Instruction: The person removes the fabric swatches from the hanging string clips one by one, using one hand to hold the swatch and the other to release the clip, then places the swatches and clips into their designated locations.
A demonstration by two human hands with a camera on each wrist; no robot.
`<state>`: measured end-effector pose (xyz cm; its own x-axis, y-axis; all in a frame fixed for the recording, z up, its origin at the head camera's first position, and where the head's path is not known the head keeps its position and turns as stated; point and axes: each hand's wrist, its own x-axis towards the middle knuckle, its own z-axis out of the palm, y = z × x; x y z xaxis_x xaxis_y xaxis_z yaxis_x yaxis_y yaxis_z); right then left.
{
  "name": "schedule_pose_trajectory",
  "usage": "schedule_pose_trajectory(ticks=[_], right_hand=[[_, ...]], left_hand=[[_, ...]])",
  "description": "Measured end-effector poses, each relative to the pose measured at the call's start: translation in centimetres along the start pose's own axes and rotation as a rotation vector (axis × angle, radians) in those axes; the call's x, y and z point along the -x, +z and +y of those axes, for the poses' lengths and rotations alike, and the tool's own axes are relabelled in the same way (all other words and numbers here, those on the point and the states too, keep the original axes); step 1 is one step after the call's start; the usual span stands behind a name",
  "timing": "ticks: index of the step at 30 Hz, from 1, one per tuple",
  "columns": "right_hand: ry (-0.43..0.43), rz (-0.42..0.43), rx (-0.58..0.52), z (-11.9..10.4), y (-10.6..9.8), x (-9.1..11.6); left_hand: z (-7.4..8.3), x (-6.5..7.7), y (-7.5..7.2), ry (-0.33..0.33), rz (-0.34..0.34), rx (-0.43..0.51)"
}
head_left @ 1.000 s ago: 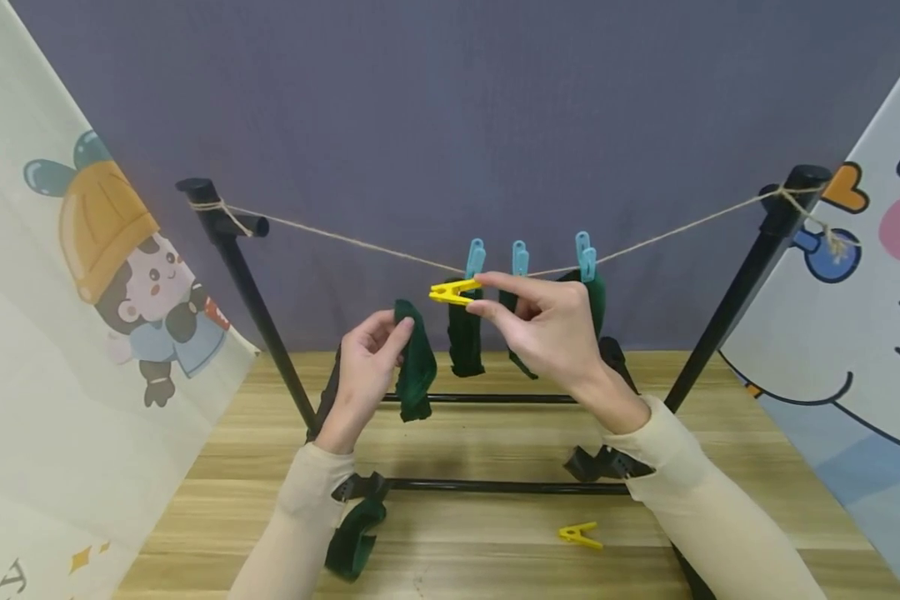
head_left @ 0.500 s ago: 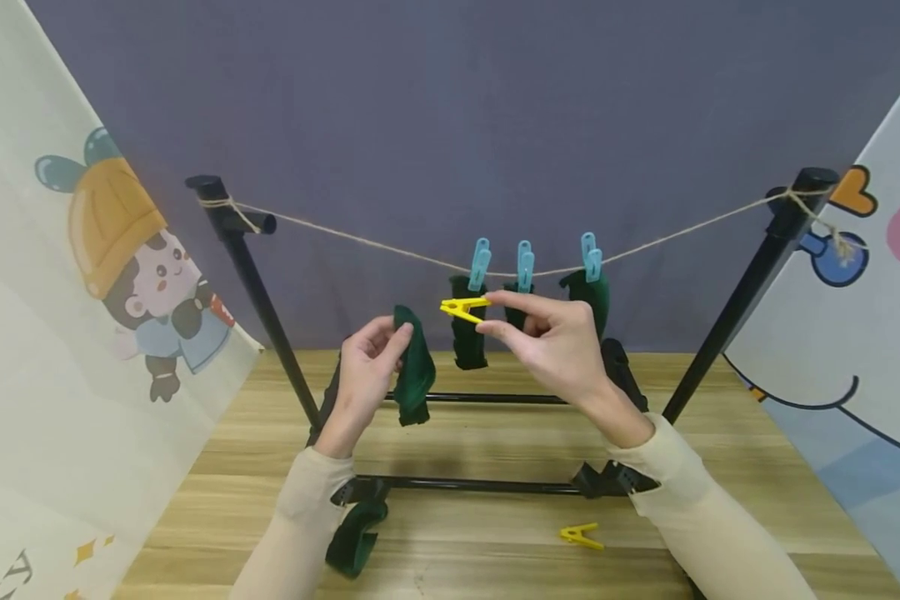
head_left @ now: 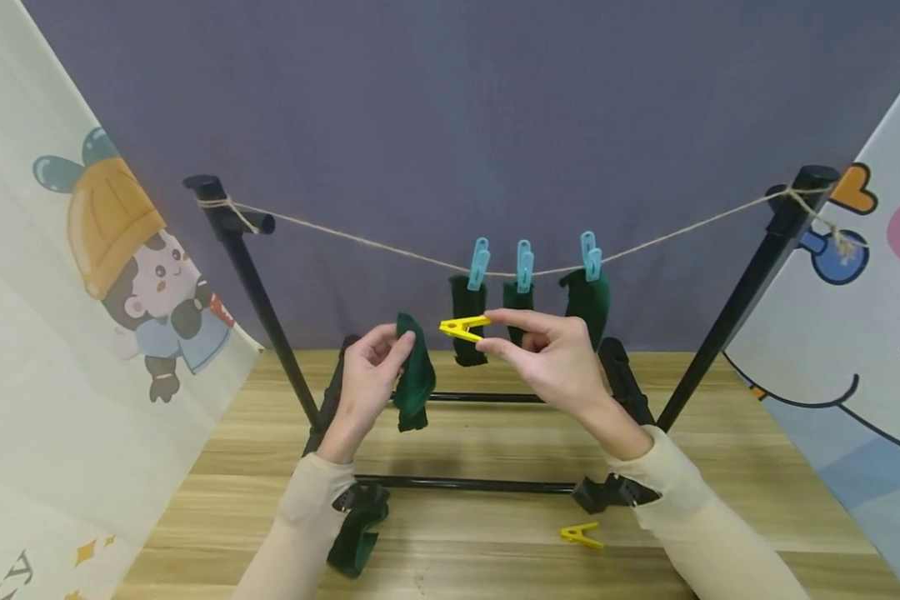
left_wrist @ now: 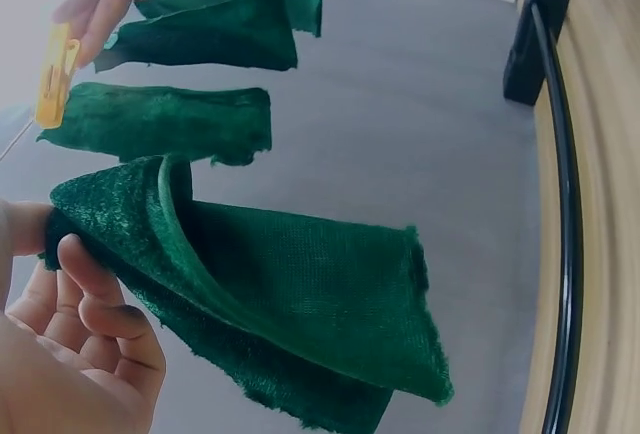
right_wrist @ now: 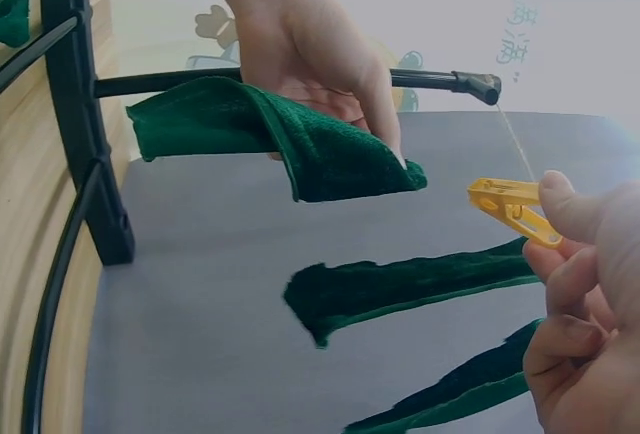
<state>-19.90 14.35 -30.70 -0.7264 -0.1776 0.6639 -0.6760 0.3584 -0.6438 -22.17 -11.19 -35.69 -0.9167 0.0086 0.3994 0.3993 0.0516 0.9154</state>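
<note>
My left hand [head_left: 369, 373] pinches the top end of a green velvety cloth strip [head_left: 416, 375], which hangs down below the line. In the left wrist view this cloth [left_wrist: 300, 274] is folded over on itself, its lower end loose. Thumb and finger of my right hand [head_left: 558, 354] hold a yellow clothespin [head_left: 462, 327] by its handle ends, its nose toward the held cloth. The right wrist view shows the clothespin [right_wrist: 508, 206] apart from the cloth [right_wrist: 330, 149]. Behind my hands, three blue clothespins [head_left: 478, 264] fasten green cloth pieces [head_left: 468, 321] to a twine line [head_left: 375, 243].
The twine is tied between two black posts [head_left: 258, 308] of a rack with low crossbars [head_left: 465, 483]. On the wooden table [head_left: 450, 554] lie a second yellow clothespin [head_left: 582, 535] at front right and another curled green cloth [head_left: 354, 540] beside my left sleeve.
Over the last second both hands have lowered slightly, the right one more, carrying the yellow clothespin down below the line. The view has also shifted a little.
</note>
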Motion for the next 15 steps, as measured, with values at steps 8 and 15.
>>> schedule_pose_trajectory(ticks=[8,15], right_hand=[[0.018,-0.009,-0.018,1.1,0.2,1.0],[0.062,-0.033,-0.003,1.8,0.3,1.8]], left_hand=[[-0.4,0.3,0.3,0.001,-0.005,-0.016],[-0.8,0.4,0.5,-0.006,-0.004,-0.017]])
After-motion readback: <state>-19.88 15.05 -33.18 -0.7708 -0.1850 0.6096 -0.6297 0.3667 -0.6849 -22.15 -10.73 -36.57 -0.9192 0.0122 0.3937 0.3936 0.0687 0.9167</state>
